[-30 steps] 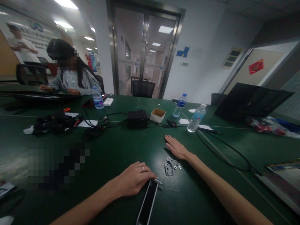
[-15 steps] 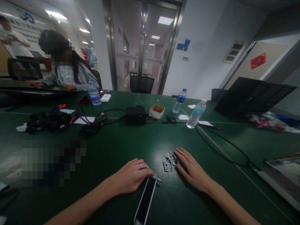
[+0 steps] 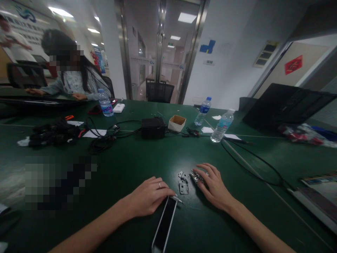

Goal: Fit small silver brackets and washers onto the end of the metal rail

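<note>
My left hand (image 3: pixel 147 198) rests on the green table (image 3: pixel 137 165) with its fingers curled. It touches the top end of a phone (image 3: pixel 164 225) lying face up. A thin silvery tip (image 3: pixel 177 199) sticks out from under its fingers. My right hand (image 3: pixel 214 186) lies to the right, fingers apart and bent, with the fingertips on a little heap of small metal washers (image 3: pixel 197 175). Two small metal hinges (image 3: pixel 183 187) lie on the table between my hands.
A black box (image 3: pixel 153 127), a small cardboard box (image 3: pixel 177 123), cables (image 3: pixel 105 142) and three water bottles (image 3: pixel 220 130) stand further back. A black cable (image 3: pixel 252 168) runs to the right. An open laptop (image 3: pixel 284 105) stands far right. Another person (image 3: pixel 71 80) sits far left.
My right hand has drawn back from lying flat beyond the metal parts and now bends its fingers over the washers. The left hand and the phone have stayed in place.
</note>
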`<state>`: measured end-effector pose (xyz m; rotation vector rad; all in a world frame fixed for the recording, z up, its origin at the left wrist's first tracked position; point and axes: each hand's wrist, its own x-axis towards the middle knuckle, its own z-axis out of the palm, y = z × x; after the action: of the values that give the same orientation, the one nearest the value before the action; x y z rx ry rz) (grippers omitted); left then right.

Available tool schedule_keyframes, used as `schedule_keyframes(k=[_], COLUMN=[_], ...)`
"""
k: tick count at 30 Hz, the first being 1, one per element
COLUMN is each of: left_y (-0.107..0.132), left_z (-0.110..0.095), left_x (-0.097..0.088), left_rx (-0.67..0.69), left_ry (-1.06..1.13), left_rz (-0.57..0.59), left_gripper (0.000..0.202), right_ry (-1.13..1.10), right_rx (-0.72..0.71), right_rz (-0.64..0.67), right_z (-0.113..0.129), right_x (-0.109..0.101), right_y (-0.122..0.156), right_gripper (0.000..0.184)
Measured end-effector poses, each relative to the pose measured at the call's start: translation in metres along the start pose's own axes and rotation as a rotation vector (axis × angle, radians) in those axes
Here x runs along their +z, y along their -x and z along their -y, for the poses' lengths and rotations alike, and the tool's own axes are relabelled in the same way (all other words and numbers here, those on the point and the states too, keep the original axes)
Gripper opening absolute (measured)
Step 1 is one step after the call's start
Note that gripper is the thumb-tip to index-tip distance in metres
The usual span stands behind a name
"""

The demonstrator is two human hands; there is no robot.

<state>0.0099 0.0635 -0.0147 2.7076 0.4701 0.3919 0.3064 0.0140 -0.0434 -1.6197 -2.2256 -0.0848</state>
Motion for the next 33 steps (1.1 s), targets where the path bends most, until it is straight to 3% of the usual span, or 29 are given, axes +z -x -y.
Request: schedule_keyframes(k=[8, 16, 22, 25, 33], left_y=[-0.001, 0.000, 0.000, 0.000, 0.000], left_z=[-0.002, -0.003, -0.006, -0.007, -0.006], left_x=[-0.001, 0.003, 0.009, 0.010, 0.011], left_rx=[-0.013, 0.015, 0.040, 0.039, 0.022], left_ry=[0.002, -0.083, -0.097, -0.093, -0.100], left_rz=[-0.012, -0.029, -0.039, -0.053, -0.078], left_gripper=[0.029, 0.030, 0.033, 0.031, 0.026], right_ry=[-0.001, -0.031, -0.109, -0.192, -0.420], right_rx=[0.062, 0.162, 0.175, 0.164, 0.049], right_rz=[0.027, -0.092, -0.199, -0.227, 0.039], right_z=[-0.006, -0.013, -0.015, -0.002, 0.066], right_x=[0.003, 0.007, 0.007, -0.001, -0.007], right_y=[-0.004, -0.008, -0.010, -0.008, 0.008], right_gripper=[0.036, 0.021, 0.020, 0.019, 0.014])
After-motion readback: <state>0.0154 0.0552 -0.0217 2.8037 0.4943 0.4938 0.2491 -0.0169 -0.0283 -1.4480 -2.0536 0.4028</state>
